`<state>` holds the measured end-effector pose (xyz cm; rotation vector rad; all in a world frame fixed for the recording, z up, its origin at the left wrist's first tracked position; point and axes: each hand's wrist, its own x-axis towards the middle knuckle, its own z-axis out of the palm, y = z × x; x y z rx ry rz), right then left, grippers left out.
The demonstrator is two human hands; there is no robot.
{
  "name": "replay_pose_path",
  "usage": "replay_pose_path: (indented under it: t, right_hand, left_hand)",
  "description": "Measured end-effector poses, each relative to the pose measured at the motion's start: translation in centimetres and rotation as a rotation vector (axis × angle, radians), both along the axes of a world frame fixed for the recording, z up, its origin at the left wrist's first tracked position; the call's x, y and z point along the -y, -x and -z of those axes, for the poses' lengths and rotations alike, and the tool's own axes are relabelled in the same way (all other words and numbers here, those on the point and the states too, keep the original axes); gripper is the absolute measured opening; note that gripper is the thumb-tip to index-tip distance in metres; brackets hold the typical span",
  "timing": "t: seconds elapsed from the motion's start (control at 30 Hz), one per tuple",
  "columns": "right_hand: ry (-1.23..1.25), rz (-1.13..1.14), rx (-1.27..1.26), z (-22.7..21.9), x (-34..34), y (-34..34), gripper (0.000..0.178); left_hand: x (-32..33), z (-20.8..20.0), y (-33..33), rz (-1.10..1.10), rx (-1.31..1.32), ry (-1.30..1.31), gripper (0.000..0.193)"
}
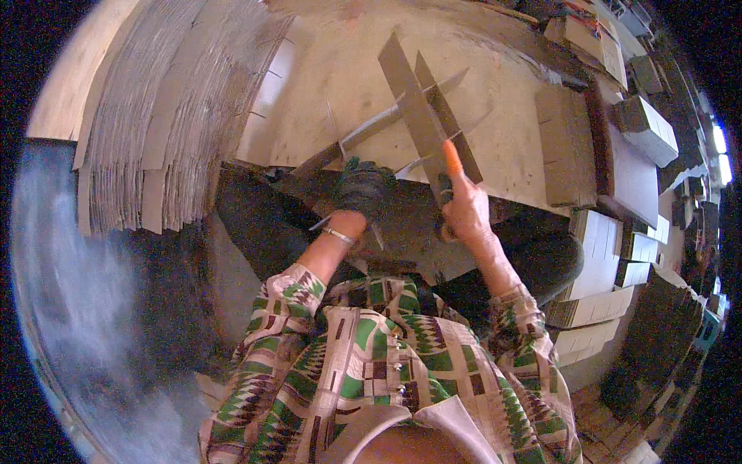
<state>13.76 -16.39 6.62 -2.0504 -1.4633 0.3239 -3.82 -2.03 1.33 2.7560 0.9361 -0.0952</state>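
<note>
Fingers (452,166) of the right hand (464,209) close around the lower end of a long grey cardboard strip (410,100), with the orange-tipped index finger stretched up along its face. That strip stands slotted crosswise into a second, thinner grey cardboard strip (371,127), together with another parallel strip just beside it, forming an interlocked cardboard divider held above the pale wooden tabletop (340,69). The left hand (362,189), in a dark glove with a silver bangle at the wrist, is curled shut where the crossing strip's lower end meets it; the glove hides how the fingers sit on it.

On the left of the tabletop lies a large fanned stack of flat grey cardboard sheets (154,116), overhanging the edge. To the right of the divider rests a shorter pile of brown cardboard pieces (568,143). Further right, and lower, stand stacks of white and grey flat boxes (607,255), some closed; what they hold cannot be seen. Both sleeves wear a green, white and brown patterned fabric (371,348).
</note>
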Motion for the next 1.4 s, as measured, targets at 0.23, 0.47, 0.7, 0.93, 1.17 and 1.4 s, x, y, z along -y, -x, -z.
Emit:
replay_pose_path:
  t: [0.23, 0.47, 0.7, 0.93, 1.17, 1.4]
  right_hand:
    - [-0.02, -0.002, -0.028, -0.2, -1.4, 1.3, 0.1]
    - [0.137, -0.028, 0.053, 2.0, -1.8, 1.4, 0.106]
    - [0.151, -0.106, 0.121, 3.2, -2.9, 1.8, 0.096]
    - [0.154, -0.078, 0.14, 4.2, -2.5, 1.9, 0.093]
    - [0.298, -0.096, 0.186, 2.5, -3.3, 2.2, 0.096]
    - [0.003, -0.163, 0.235, 5.5, -3.3, 2.7, 0.108]
  left_hand:
    - [-0.1, 0.9, -0.6, -0.025, 0.019, 0.032, 0.025]
    - [0.0, 0.0, -1.2, -0.016, -0.036, 0.058, 0.023]
    - [-0.1, 1.4, -1.1, -0.049, 0.044, -0.057, 0.021]
    - [0.3, -0.2, -0.8, -0.05, 0.106, -0.002, 0.021]
    - [-2.6, -0.3, -1.0, -0.162, 0.212, 0.2, 0.032]
    - [-9.5, 0.5, -4.3, -0.273, 0.282, -0.149, 0.025]
